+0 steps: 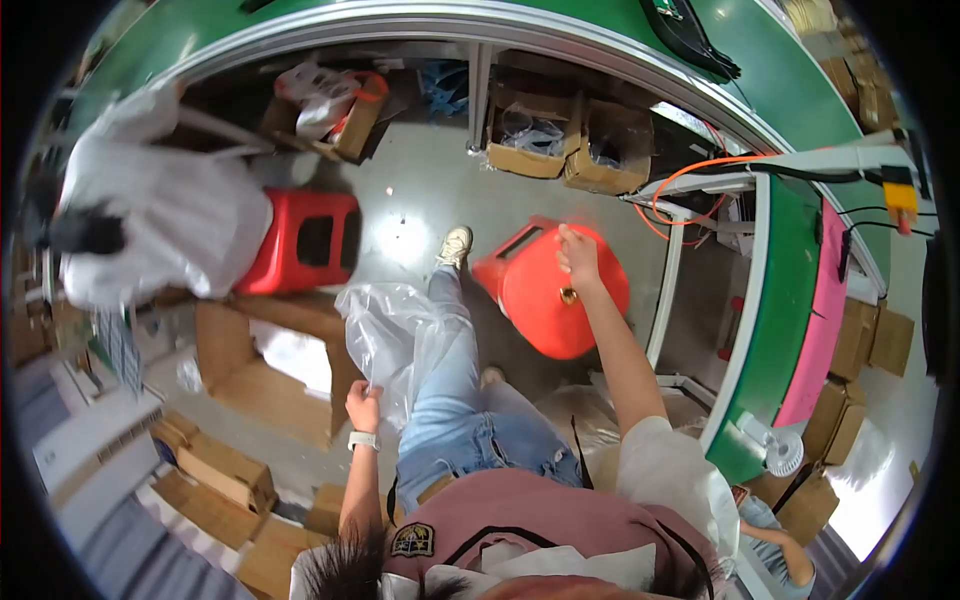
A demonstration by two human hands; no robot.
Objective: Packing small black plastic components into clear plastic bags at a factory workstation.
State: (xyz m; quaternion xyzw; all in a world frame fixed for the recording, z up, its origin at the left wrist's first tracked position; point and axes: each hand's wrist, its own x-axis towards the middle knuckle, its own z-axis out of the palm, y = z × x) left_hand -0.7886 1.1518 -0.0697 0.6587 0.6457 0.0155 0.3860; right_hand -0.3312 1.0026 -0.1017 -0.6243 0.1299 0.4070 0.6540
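My left hand (364, 406), wearing a pale watch, is closed on the edge of a clear plastic bag (385, 325). The crumpled bag hangs beside my leg and partly covers it. In front of me on the right stands a red plastic stool (545, 320), its seat turned up toward me. Over that seat reaches my right hand (577, 254), fingers curled closed. Whether they touch the stool or pinch something small cannot be made out. A small gold-coloured spot shows on the red beside my right wrist.
A person in white (165, 200) sits at left on another red stool (300, 240). An open cardboard box (265, 385) lies left of my legs. Two cartons (528, 160) stand under the green workbench (400, 8). An orange cable (690, 170) loops at right, near a small fan (783, 450).
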